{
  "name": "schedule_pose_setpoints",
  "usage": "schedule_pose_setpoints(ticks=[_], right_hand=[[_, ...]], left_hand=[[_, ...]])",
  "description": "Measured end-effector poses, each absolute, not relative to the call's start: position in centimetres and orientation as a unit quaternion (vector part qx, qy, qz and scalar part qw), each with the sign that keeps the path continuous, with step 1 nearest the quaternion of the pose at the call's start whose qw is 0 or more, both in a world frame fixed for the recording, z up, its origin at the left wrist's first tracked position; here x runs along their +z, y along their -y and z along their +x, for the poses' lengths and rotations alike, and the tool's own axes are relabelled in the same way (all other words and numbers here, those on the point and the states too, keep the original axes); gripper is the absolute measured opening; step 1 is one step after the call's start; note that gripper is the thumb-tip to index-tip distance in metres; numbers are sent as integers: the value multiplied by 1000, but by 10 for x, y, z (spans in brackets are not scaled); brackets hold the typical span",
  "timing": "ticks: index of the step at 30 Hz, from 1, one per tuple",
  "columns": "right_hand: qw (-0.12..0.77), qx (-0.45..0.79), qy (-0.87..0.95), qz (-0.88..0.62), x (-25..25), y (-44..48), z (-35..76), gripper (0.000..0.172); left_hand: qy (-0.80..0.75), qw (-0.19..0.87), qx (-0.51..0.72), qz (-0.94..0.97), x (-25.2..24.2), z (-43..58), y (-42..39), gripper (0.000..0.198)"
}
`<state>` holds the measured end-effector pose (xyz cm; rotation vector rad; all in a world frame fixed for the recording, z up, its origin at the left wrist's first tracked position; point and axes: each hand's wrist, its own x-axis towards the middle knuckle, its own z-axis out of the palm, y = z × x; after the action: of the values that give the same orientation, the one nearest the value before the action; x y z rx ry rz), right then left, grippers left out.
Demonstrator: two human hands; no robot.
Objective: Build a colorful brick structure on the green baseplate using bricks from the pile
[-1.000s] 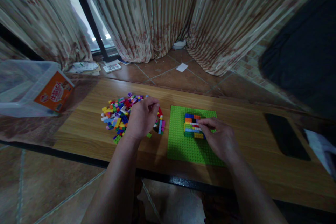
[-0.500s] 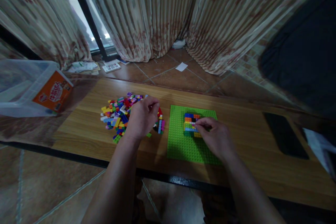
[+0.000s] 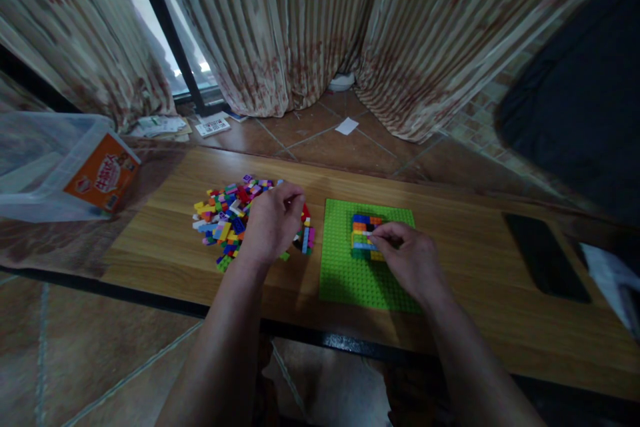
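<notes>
A green baseplate [image 3: 350, 280] lies on the wooden table [image 3: 165, 240]. On it stands a small block of stacked coloured bricks [image 3: 361, 227]. My right hand [image 3: 410, 260] rests on this block, fingertips pinched together and pressing on its top. To the left lies a pile of loose coloured bricks [image 3: 225, 213]. My left hand [image 3: 270, 223] rests curled on the right side of that pile, fingers closed; what they hold is hidden.
A clear plastic box with an orange label [image 3: 103, 180] stands at the table's left end. A black phone [image 3: 545, 257] lies at the right, with white paper [image 3: 613, 280] beyond it. Curtains [image 3: 300, 27] hang behind, over a tiled floor [image 3: 340, 147].
My right hand has slid a little left over the brick block, covering more of it. The left hand has stayed on the pile.
</notes>
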<state>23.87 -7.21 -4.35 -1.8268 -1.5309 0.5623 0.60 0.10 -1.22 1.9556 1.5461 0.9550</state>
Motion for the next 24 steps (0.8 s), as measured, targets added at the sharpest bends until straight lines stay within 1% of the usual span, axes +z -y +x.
schedule_pose_setpoints(ticks=[9, 14, 17, 20, 24], right_hand=[[344, 226, 588, -696, -44, 72, 238, 15], [329, 219, 592, -702, -41, 70, 237, 14], [328, 219, 590, -704, -40, 69, 237, 12], [321, 225, 589, -707, -40, 69, 237, 11], [327, 207, 602, -698, -42, 71, 238, 12]], left_hand=[[-560, 251, 335, 715, -10, 7, 0, 23], [-569, 218, 323, 724, -7, 5, 1, 22], [-571, 218, 318, 725, -4, 4, 1, 21], [-569, 219, 336, 718, -3, 2, -1, 18], [-584, 228, 390, 674, -5, -9, -5, 16]])
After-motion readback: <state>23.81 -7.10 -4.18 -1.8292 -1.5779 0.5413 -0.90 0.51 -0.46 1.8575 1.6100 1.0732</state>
